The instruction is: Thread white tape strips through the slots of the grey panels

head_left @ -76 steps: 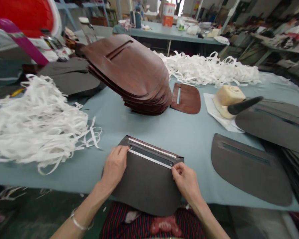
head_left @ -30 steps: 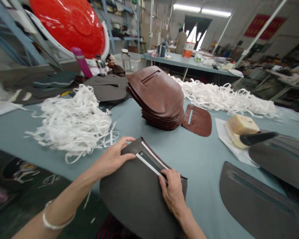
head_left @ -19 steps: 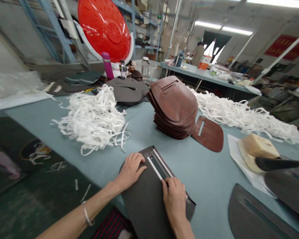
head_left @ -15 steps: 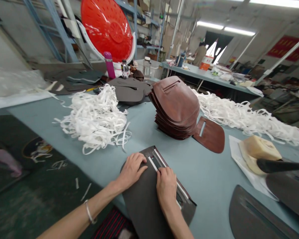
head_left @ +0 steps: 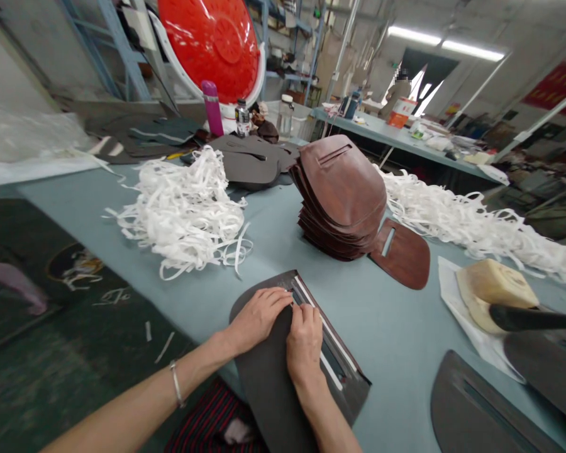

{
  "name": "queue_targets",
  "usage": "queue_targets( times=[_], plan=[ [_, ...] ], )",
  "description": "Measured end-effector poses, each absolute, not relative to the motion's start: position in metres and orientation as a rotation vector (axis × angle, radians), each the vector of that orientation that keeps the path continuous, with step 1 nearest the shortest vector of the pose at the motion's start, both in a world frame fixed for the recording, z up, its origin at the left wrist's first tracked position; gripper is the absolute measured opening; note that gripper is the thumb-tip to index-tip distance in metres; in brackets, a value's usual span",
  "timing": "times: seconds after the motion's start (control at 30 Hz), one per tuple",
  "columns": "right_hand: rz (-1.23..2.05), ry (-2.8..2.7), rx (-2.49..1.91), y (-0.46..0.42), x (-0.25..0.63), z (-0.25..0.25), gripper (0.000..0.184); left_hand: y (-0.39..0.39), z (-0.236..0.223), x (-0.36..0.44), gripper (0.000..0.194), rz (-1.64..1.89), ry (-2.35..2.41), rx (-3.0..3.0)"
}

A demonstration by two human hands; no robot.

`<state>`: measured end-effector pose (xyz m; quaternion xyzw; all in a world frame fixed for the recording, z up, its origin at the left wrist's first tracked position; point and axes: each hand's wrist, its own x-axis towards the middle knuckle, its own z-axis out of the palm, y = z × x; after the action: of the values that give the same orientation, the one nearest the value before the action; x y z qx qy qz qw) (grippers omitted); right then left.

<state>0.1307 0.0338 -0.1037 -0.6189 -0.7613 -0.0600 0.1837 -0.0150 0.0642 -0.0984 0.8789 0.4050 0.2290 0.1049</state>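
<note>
Taking the stack of brown leather panels (head_left: pixel 339 195) as my marker, I start well to its left, where a loose heap of white cut strips (head_left: pixel 183 214) lies on the blue-grey table (head_left: pixel 396 333). Behind that heap, up and left of the stack, stand a pink flask (head_left: pixel 212 107) and a big red perforated plastic disc (head_left: pixel 212 38), with dark panels (head_left: pixel 249 163) lying flat on the table nearer the stack.

In front of the stack and a little left, a dark panel (head_left: pixel 266 393) lies flat under both my hands, its rounded end reaching past the table's near edge. My left hand (head_left: pixel 259 318), with a silver bangle (head_left: pixel 176 384) on the wrist, is released and lies flat on it, not clenched. My right hand (head_left: pixel 304 343) sits just beside the left, its fingertips (head_left: pixel 302 311) bunched down at the panel's slot, on a white strip (head_left: pixel 336 355) running along it. I cannot tell whether they pinch the strip or only press it.

Just right of the stack and tucked against it lies a single brown panel (head_left: pixel 400 255). Further right are a long drift of white strips (head_left: pixel 471 229), a cream foam block (head_left: pixel 495 289) on white paper (head_left: pixel 457 299), a black tapered handle (head_left: pixel 532 318) and more dark panels (head_left: pixel 481 412).
</note>
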Motion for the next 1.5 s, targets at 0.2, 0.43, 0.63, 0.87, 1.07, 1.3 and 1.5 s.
queue_targets(
  times=[0.2,0.43,0.63,0.87,1.07,1.3,1.5],
  plan=[
    [-0.253,-2.224,-1.793,0.023,0.137,-0.1,0.025,0.064,-0.105,-0.011,0.039,0.652,1.242,2.659],
    [-0.257,-2.282,-1.642,-0.054,0.21,-0.106,0.033,0.061,-0.104,-0.009,0.039,0.652,1.272,2.685],
    [-0.185,-2.231,-1.759,-0.019,0.179,-0.102,0.031,0.062,-0.104,-0.012,0.038,0.667,1.263,2.653],
    [-0.218,-2.257,-1.846,0.03,0.124,-0.093,0.028,0.063,-0.104,-0.012,0.034,0.658,1.261,2.616],
    [-0.335,-2.355,-1.819,-0.031,0.175,-0.098,0.032,0.062,-0.106,-0.01,0.036,0.633,1.274,2.639],
    [-0.248,-2.306,-1.629,-0.094,0.233,-0.1,0.032,0.061,-0.109,-0.009,0.037,0.648,1.255,2.651],
    [-0.109,-2.197,-1.729,-0.097,0.237,-0.099,0.025,0.058,-0.104,-0.005,0.037,0.616,1.256,2.696]
  ],
)
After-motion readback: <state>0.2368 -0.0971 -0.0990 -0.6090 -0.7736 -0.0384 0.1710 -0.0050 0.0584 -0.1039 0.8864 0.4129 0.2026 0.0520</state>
